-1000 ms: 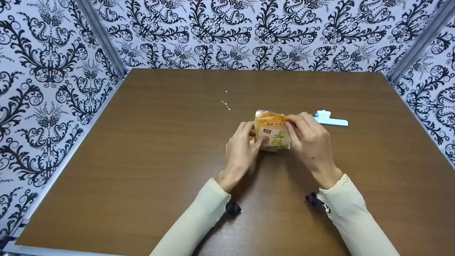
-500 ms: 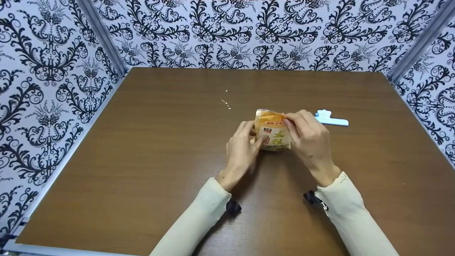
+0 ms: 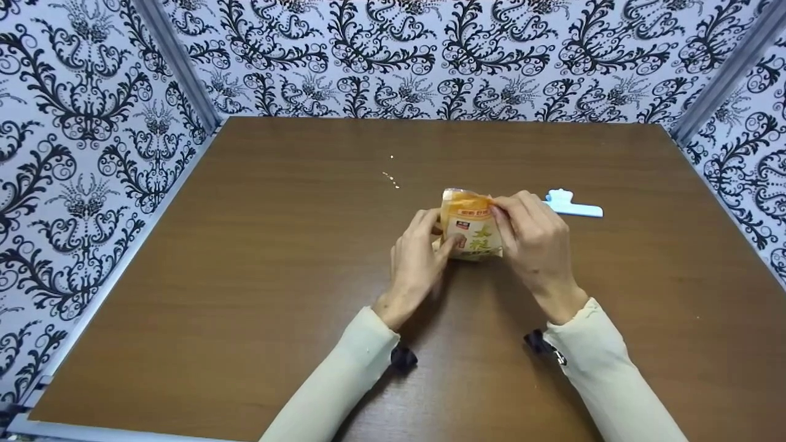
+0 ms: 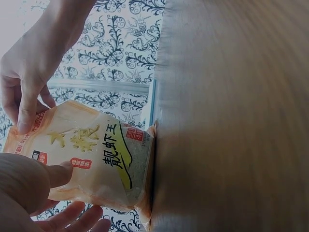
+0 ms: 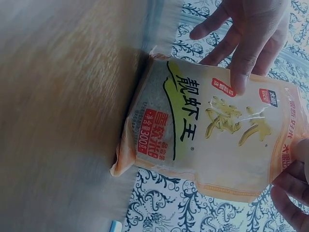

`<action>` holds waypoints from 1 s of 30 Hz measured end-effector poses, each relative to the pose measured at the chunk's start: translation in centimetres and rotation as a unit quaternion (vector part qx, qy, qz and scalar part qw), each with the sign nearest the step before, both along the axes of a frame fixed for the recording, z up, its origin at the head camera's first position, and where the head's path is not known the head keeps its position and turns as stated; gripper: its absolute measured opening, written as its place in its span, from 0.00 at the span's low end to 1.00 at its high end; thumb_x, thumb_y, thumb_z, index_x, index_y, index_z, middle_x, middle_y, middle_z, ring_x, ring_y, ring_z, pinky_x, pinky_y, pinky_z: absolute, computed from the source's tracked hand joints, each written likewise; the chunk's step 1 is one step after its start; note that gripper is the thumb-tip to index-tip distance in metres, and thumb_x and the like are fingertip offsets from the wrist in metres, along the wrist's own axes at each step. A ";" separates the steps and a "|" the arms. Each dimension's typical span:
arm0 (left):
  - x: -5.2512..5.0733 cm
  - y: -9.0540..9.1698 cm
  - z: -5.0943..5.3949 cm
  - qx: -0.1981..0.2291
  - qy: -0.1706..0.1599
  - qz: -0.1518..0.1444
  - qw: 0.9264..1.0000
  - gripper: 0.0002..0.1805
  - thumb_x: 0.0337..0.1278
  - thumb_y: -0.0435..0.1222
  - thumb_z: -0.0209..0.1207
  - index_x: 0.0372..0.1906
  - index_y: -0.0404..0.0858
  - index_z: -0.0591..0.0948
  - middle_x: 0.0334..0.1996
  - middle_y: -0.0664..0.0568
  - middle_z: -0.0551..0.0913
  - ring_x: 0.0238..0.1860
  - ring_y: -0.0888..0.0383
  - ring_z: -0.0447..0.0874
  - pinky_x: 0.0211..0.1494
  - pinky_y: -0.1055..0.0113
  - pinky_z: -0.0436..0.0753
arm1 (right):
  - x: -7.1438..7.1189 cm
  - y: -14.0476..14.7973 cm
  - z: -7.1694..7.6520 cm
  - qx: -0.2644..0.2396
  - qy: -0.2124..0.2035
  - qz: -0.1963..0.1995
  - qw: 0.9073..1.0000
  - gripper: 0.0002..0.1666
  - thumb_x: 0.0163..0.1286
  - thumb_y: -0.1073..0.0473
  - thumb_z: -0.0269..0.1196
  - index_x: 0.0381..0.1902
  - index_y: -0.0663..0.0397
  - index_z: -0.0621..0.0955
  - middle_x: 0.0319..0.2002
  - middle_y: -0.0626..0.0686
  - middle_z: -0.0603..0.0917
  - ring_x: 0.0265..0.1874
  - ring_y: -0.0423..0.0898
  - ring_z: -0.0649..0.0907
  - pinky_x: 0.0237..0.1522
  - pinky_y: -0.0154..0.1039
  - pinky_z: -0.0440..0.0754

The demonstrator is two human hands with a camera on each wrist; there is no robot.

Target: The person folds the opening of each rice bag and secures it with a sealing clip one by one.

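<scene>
An orange and cream plastic bag of rice (image 3: 473,230) stands upright on the brown table, its base touching the surface. My left hand (image 3: 414,264) grips its left side, with the thumb across the printed front and the fingers behind. My right hand (image 3: 537,245) pinches the bag's top right corner between thumb and fingers. In the left wrist view the bag (image 4: 91,150) shows its printed front, with pale grains visible near the base. The bag (image 5: 217,125) also fills the middle of the right wrist view.
A light blue and white clip (image 3: 574,205) lies on the table (image 3: 276,245) behind and to the right of my right hand. Several small white grains (image 3: 391,178) are scattered behind the bag, to its left. Patterned walls stand along the back and sides.
My right hand and the bag's top have shifted very slightly since the earliest frame. Both hands keep the same hold on the bag.
</scene>
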State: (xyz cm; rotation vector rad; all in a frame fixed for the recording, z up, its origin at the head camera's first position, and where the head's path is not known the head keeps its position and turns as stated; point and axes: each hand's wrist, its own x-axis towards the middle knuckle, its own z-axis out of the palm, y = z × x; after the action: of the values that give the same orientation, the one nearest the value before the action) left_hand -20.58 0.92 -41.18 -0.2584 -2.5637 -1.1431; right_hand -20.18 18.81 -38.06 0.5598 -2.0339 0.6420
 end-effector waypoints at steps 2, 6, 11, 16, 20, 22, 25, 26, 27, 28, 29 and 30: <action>0.0 0.0 -0.1 0.001 0.000 -0.001 1.000 0.22 0.62 0.47 0.71 0.59 0.49 0.82 0.51 0.59 0.85 0.49 0.58 0.90 0.46 0.53 0.87 | 0.1 0.1 -0.1 -0.011 -0.011 0.002 1.000 0.05 0.73 0.64 0.67 0.41 0.62 0.87 0.32 0.57 0.85 0.29 0.52 0.82 0.34 0.46 0.79; 0.0 0.0 -0.1 0.002 0.000 -0.004 1.000 0.22 0.62 0.46 0.72 0.59 0.48 0.82 0.51 0.58 0.85 0.50 0.57 0.90 0.47 0.53 0.88 | 0.3 0.2 -0.4 -0.034 -0.036 0.010 0.999 0.06 0.73 0.63 0.67 0.42 0.60 0.87 0.34 0.56 0.85 0.32 0.50 0.82 0.37 0.41 0.78; 0.1 0.0 -0.1 0.011 0.003 -0.012 1.000 0.22 0.62 0.44 0.71 0.59 0.46 0.82 0.52 0.56 0.85 0.52 0.55 0.89 0.50 0.54 0.88 | 0.6 0.4 -0.7 -0.065 -0.062 0.027 0.996 0.06 0.75 0.62 0.66 0.43 0.59 0.87 0.35 0.54 0.86 0.35 0.47 0.83 0.42 0.32 0.76; 0.1 0.2 0.0 0.031 0.001 -0.021 0.999 0.22 0.64 0.45 0.70 0.60 0.45 0.81 0.55 0.56 0.84 0.56 0.55 0.88 0.56 0.55 0.86 | 0.4 0.8 -0.9 -0.120 -0.088 0.062 0.987 0.06 0.75 0.66 0.64 0.40 0.60 0.88 0.34 0.54 0.86 0.36 0.40 0.81 0.46 0.23 0.75; 0.0 0.5 0.0 0.048 0.003 -0.027 0.998 0.24 0.66 0.47 0.68 0.62 0.44 0.80 0.56 0.55 0.83 0.55 0.56 0.86 0.57 0.55 0.85 | 0.2 0.9 -0.9 -0.162 -0.114 0.081 0.977 0.07 0.75 0.68 0.63 0.41 0.61 0.89 0.35 0.56 0.88 0.38 0.35 0.81 0.47 0.21 0.77; 0.0 0.6 0.0 0.060 0.005 -0.031 0.998 0.25 0.67 0.48 0.67 0.64 0.44 0.80 0.56 0.55 0.83 0.54 0.56 0.86 0.57 0.56 0.85 | 0.2 0.9 -0.9 -0.188 -0.140 0.085 0.968 0.07 0.75 0.67 0.63 0.42 0.60 0.89 0.36 0.56 0.89 0.39 0.34 0.82 0.48 0.21 0.78; 0.0 0.8 0.0 0.079 0.009 -0.036 0.996 0.26 0.67 0.48 0.67 0.65 0.43 0.79 0.55 0.54 0.83 0.50 0.57 0.85 0.55 0.57 0.84 | 0.3 1.0 -0.8 -0.238 -0.193 0.085 0.948 0.08 0.76 0.63 0.63 0.42 0.60 0.89 0.38 0.53 0.89 0.39 0.35 0.83 0.46 0.23 0.80; -0.1 0.9 0.0 0.086 0.011 -0.037 0.996 0.26 0.67 0.48 0.67 0.65 0.43 0.79 0.54 0.54 0.83 0.50 0.57 0.84 0.55 0.57 0.84 | 0.3 1.0 -0.8 -0.254 -0.208 0.083 0.941 0.09 0.76 0.63 0.63 0.42 0.60 0.89 0.37 0.51 0.89 0.38 0.35 0.83 0.45 0.23 0.80; -0.1 0.9 0.1 0.093 0.014 -0.037 0.995 0.27 0.66 0.48 0.67 0.65 0.43 0.79 0.54 0.54 0.83 0.49 0.57 0.84 0.55 0.58 0.84 | 0.3 1.0 -0.8 -0.270 -0.222 0.083 0.933 0.09 0.77 0.62 0.64 0.42 0.61 0.89 0.37 0.49 0.89 0.37 0.36 0.83 0.43 0.24 0.80; -0.1 1.0 0.1 0.096 0.018 -0.037 0.995 0.27 0.66 0.48 0.68 0.65 0.43 0.79 0.54 0.54 0.84 0.49 0.57 0.84 0.55 0.58 0.84 | 0.3 1.0 -0.8 -0.284 -0.235 0.082 0.926 0.10 0.77 0.61 0.64 0.42 0.61 0.89 0.37 0.46 0.89 0.36 0.37 0.83 0.41 0.25 0.80; -0.1 1.0 0.1 0.099 0.022 -0.036 0.994 0.27 0.66 0.48 0.68 0.65 0.43 0.79 0.53 0.54 0.84 0.49 0.57 0.83 0.55 0.58 0.83 | 0.2 1.0 -0.7 -0.296 -0.244 0.082 0.920 0.10 0.77 0.61 0.64 0.42 0.62 0.89 0.36 0.44 0.89 0.35 0.39 0.82 0.39 0.26 0.79; -0.2 1.1 0.1 0.101 0.027 -0.035 0.994 0.26 0.65 0.48 0.68 0.64 0.43 0.79 0.53 0.53 0.84 0.49 0.57 0.83 0.55 0.57 0.83 | 0.2 1.0 -0.7 -0.306 -0.253 0.081 0.914 0.11 0.77 0.60 0.64 0.42 0.62 0.89 0.35 0.41 0.88 0.34 0.40 0.82 0.38 0.27 0.79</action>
State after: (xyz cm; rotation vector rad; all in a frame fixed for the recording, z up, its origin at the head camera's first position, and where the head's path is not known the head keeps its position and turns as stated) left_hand -20.76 1.98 -41.10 -0.3275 -2.3865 -1.3895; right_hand -19.96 19.79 -38.78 0.1912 -2.0892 1.5862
